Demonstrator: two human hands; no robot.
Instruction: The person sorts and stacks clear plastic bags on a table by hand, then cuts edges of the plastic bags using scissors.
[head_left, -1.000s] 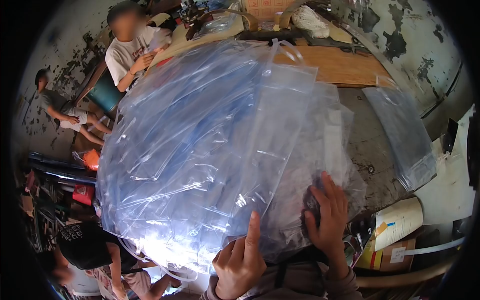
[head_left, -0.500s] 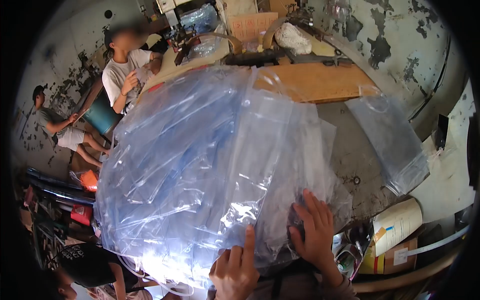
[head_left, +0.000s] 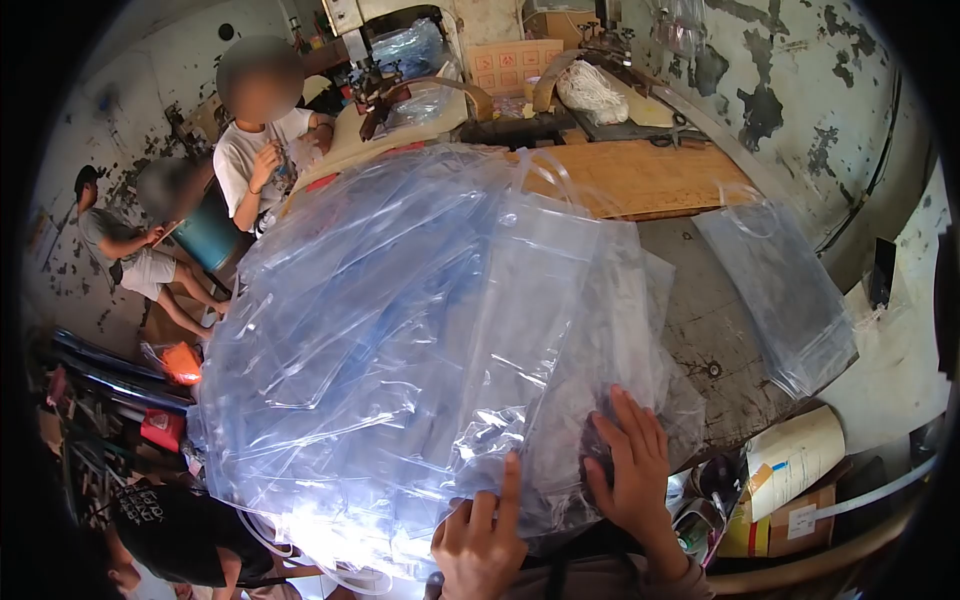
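Clear, bluish plastic bags (head_left: 370, 320) lie overlapped in a wide fan across the table in front of me. My left hand (head_left: 482, 540) is at the near edge of the fan, its index finger stretched out towards a shiny bag and its other fingers curled; nothing shows in it. Just right of it, my right hand (head_left: 632, 465) rests with spread fingers on the crumpled, clearer bags at the right side of the fan. A separate stack of clear bags (head_left: 780, 290) lies farther right on the grey tabletop (head_left: 700, 340).
Beyond the bags are a wooden board (head_left: 640, 180), a bundle of white string (head_left: 590, 92) and scissors (head_left: 680, 130). One person (head_left: 260, 165) stands at the back left; others are at the left and lower left. A paper roll (head_left: 795, 460) is at the right.
The view has tilted up, so the bags sit lower in it and more of the back shows. Both hands keep nearly the same pose over the bags.
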